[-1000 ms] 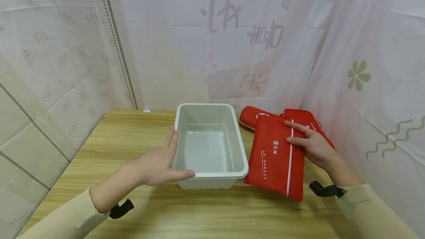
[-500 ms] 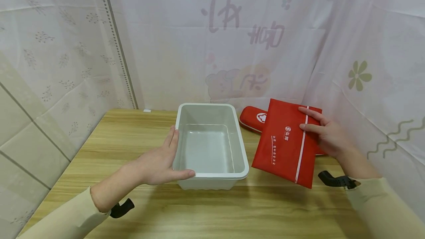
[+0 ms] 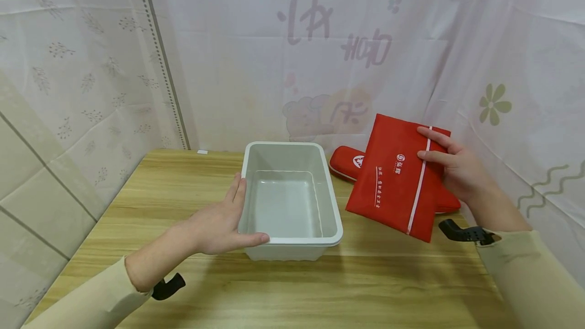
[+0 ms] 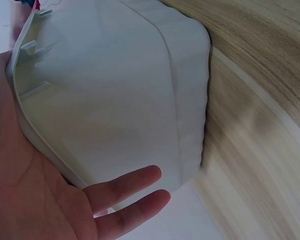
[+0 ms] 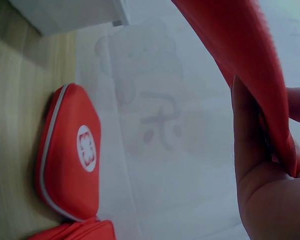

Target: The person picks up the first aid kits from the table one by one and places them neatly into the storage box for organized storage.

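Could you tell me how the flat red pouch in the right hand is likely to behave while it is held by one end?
The flat red pouch probably is light: the right hand pinches it at one end, clear of the table. It looks fairly firm, since it stays flat instead of drooping. Its fabric surface likely grips well, so slipping seems unlikely.

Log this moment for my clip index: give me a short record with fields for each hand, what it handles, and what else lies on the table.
left hand: left hand rests flat against the near left corner of the white rectangular plastic tub
right hand: right hand pinches the flat red fabric pouch with a white zip stripe, held tilted above the wooden table
tub contents: none visible
also on table: red zipped case with a round white emblem, behind the pouch
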`<move>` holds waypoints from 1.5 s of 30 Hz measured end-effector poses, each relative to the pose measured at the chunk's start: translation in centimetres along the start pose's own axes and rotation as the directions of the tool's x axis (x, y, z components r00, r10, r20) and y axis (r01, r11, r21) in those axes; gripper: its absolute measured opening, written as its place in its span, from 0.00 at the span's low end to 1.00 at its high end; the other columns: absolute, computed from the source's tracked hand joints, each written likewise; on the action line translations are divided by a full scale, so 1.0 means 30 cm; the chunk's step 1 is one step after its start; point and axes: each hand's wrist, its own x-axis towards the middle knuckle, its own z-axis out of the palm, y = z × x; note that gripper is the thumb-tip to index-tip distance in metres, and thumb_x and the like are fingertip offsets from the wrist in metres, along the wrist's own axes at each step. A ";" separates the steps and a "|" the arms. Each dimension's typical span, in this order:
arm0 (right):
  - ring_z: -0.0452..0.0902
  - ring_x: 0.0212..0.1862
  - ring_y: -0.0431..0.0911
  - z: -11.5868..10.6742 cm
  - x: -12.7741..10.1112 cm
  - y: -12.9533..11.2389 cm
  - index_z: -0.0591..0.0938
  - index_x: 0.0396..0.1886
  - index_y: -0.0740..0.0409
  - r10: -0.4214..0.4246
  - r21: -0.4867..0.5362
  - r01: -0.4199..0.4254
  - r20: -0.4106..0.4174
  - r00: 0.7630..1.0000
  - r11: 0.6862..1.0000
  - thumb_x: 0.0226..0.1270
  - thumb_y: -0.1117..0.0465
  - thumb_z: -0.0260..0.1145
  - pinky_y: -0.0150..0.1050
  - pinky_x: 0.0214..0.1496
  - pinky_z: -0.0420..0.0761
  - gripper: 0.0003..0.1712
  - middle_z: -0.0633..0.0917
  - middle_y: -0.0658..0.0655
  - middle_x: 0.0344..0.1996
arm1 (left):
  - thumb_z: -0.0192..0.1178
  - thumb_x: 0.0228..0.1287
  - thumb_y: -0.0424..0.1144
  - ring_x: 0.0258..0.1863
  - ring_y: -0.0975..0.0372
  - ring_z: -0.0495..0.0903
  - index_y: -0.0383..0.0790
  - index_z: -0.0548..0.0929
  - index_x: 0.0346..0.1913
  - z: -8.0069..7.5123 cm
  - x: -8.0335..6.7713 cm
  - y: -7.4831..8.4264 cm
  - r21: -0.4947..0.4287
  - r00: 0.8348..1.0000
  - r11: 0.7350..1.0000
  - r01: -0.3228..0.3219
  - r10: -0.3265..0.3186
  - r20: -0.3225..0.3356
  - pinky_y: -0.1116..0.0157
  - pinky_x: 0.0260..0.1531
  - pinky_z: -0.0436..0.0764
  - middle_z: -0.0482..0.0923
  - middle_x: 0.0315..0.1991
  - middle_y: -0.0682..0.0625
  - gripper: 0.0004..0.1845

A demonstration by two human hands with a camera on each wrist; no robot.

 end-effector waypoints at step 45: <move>0.77 0.69 0.52 0.616 0.264 -0.060 0.76 0.82 0.40 0.005 -0.011 -0.004 0.108 0.994 1.000 0.84 0.64 0.63 0.39 0.57 0.91 0.32 0.73 0.52 0.76 | 0.62 0.61 0.83 0.40 0.58 0.86 0.32 0.31 0.89 0.004 0.010 0.012 -0.017 1.000 0.999 0.028 -0.028 0.012 0.61 0.37 0.86 0.26 0.91 0.36 0.79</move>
